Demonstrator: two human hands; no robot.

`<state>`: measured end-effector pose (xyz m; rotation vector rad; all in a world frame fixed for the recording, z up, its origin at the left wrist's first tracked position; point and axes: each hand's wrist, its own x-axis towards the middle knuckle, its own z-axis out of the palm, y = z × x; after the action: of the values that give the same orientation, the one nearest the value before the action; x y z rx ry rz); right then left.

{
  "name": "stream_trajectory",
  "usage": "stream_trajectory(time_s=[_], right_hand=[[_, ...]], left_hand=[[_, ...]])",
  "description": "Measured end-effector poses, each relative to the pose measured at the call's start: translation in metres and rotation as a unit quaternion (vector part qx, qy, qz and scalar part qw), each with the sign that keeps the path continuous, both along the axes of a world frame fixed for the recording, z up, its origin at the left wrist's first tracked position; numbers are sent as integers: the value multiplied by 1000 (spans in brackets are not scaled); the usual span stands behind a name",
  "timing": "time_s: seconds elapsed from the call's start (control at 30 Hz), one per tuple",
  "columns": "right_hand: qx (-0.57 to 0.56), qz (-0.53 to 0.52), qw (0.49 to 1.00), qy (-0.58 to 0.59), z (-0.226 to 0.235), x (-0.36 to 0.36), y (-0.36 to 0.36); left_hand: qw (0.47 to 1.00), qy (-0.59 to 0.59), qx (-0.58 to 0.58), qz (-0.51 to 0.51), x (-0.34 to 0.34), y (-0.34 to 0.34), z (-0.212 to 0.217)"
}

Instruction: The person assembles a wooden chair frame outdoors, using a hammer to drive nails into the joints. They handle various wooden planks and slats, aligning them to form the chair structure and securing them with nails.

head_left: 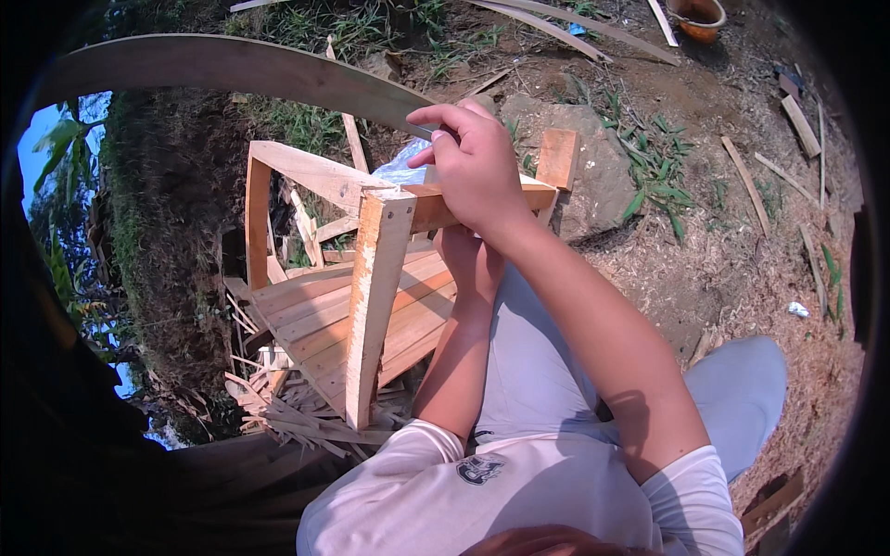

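A wooden frame (378, 296) of pale, rough-sawn pieces stands in front of me, with a slatted panel (320, 315) inside it. Over its top rail, my right hand (473, 162) has thumb and forefinger closed at the near end of a long, thin board (241, 63). That board arches away to the far left. My left hand (470, 257) is below the right wrist, close under the rail, its fingers mostly hidden. Whether it grips anything does not show. Bluish clear plastic (400, 169) lies behind the rail.
Wood offcuts (287, 408) are heaped at the frame's left foot. A large rock (593, 208) and a wood block (557, 159) are beyond the right end. Loose strips (746, 181) litter the ground at right; an orange bucket (697, 18) stands far right.
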<state>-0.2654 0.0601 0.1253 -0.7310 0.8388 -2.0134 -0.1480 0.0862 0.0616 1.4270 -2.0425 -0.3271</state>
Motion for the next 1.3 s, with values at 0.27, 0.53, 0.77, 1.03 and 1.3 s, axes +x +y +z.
stream_trajectory(time_s=[0.27, 0.53, 0.77, 1.03, 1.3], right_hand=[[-37, -115, 992, 30, -11, 27, -18], [-35, -134, 990, 33, -17, 15, -20], [-46, -128, 990, 36, -21, 17, -19], [-29, -137, 989, 42, -18, 8, -14], [-22, -145, 989, 29, -26, -2, -11]], left_hand=[[993, -33, 80, -76, 13, 103, 46], [915, -235, -126, -303, 14, 134, 255], [887, -448, -70, -90, -63, 63, 246], [915, -382, -72, -108, -47, 50, 210], [923, -321, -118, -176, -39, 47, 199]])
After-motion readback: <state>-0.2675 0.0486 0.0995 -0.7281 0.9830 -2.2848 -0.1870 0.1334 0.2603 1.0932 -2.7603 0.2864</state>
